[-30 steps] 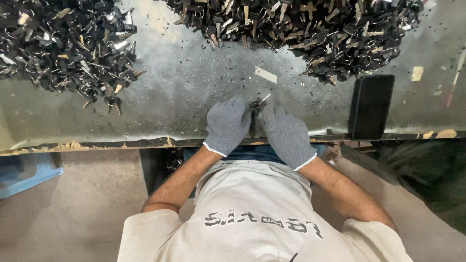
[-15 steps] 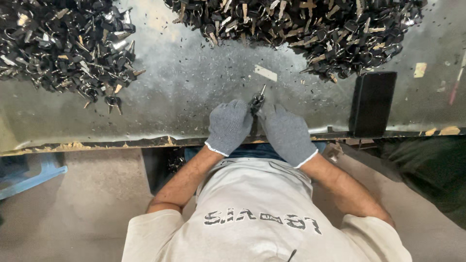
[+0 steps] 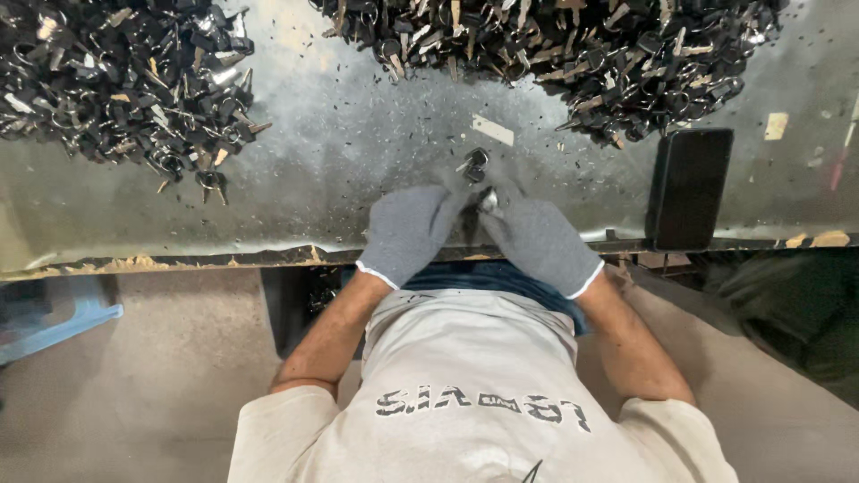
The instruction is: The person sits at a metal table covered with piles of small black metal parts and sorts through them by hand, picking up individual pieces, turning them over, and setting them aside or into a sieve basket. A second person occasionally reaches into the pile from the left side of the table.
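Both gloved hands have barely shifted since the earlier frames, staying pressed together at the near edge of the metal table (image 3: pixel 295 179), while the small dark part they work on now sticks out a little further beyond the fingertips. Left hand (image 3: pixel 407 234) and right hand (image 3: pixel 540 243), each in a grey knit glove, meet at the middle of the near edge, fingers curled inward and pinching the small black-and-metal key piece (image 3: pixel 476 166) between them; which hand bears most of it cannot be told, since the fingertips hide the contact. That piece sits just beyond the fingertips, over the bare grey surface strewn with fine dark shavings. A large pile of dark keys (image 3: pixel 116 85) fills the far left corner, and a second pile of keys (image 3: pixel 573 54) runs along the far edge toward the right. A black rectangular phone (image 3: pixel 687 188) lies near the right end of the near edge, and a small pale tag (image 3: pixel 493 130) rests between the hands and the far pile.
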